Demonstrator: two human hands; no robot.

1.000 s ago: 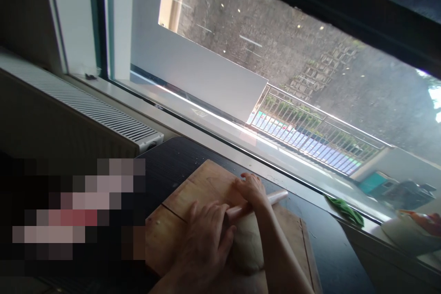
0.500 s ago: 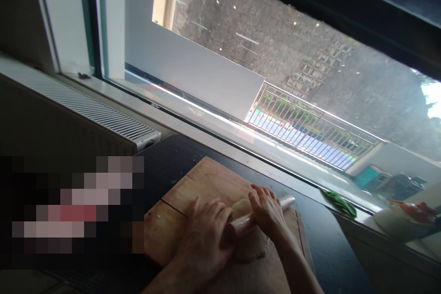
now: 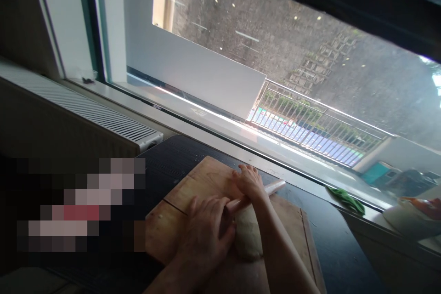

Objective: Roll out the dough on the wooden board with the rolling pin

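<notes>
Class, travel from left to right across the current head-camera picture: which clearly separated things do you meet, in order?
White radiator → the person's left hand → pale dough → green cloth → pale container with something orange-red on top.

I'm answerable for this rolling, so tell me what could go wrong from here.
The pin lies near the far edge of the dough, so pressing hard there might thin that edge unevenly. Its outer end also appears to jut past the board toward the sill, which it could knock if pushed farther.
</notes>
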